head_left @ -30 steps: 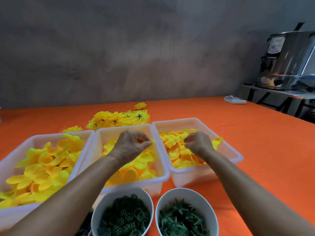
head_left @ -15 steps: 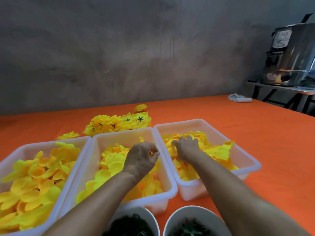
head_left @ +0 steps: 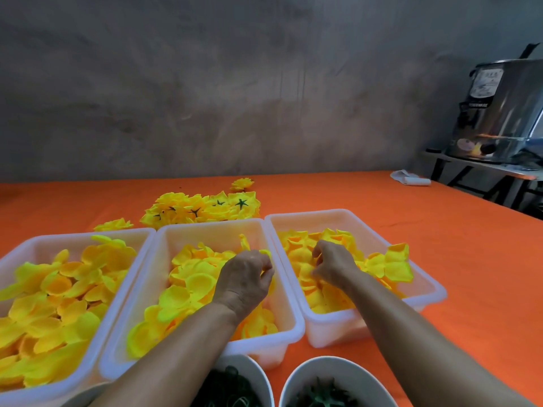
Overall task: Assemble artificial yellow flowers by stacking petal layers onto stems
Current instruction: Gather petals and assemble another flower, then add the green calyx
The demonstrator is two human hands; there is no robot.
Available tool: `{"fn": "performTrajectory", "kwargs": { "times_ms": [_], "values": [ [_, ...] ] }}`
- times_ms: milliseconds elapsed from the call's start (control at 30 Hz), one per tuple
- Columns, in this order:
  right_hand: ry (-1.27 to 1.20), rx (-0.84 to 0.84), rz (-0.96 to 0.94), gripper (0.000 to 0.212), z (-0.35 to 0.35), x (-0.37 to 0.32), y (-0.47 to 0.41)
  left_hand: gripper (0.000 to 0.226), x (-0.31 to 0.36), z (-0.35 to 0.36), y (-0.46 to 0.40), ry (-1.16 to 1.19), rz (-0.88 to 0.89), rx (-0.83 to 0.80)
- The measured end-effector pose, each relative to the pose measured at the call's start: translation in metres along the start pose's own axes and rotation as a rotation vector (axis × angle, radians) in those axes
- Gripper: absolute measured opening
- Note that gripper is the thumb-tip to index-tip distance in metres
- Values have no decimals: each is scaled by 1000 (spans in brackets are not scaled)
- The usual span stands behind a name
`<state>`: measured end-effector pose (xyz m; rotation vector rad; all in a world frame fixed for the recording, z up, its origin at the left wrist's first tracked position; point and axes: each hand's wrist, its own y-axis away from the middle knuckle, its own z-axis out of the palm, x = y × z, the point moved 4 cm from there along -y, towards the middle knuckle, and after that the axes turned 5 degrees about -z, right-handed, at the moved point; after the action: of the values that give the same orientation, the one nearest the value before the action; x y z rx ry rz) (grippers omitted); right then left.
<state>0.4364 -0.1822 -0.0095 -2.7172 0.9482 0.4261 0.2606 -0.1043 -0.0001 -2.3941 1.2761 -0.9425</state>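
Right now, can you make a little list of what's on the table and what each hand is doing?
table: orange cloth
bins: three white, left, middle, right, all with yellow petals
left hand: fingers curled over the middle bin
right hand: down in the right bin's petals
flowers: piled behind the bins
bowls: two, holding green parts

L tub [head_left: 73,239] cut by frame edge, bowls [head_left: 338,368] cropped at bottom, fingertips hidden

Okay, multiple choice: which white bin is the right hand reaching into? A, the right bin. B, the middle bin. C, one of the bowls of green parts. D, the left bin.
A: the right hand rests among the petals in the right bin, while the left hand is over the middle bin.
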Motion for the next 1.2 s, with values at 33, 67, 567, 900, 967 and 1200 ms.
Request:
{"fn": "performTrajectory", "kwargs": {
  "times_ms": [33,67,567,900,967,1200],
  "values": [
    [3,-2,-12,40,1,-1,2,17,0,-1,0,-2,1,4],
    [-3,-4,-28,43,1,-3,4,17,-1,-1,0,-5,3,6],
    [-323,381,-162,30,-14,-21,6,14,0,-3,0,-9,5,39],
    [-1785,425,401,25,-34,-7,13,24,4,-13,0,126,27,152],
    [-1842,162,445,21,-26,-17,17,45,5,-18,-1,168,17,194],
    [-1651,-328,277,4,-9,-43,31,22,3,-20,-3,398,17,156]
  ]
}}
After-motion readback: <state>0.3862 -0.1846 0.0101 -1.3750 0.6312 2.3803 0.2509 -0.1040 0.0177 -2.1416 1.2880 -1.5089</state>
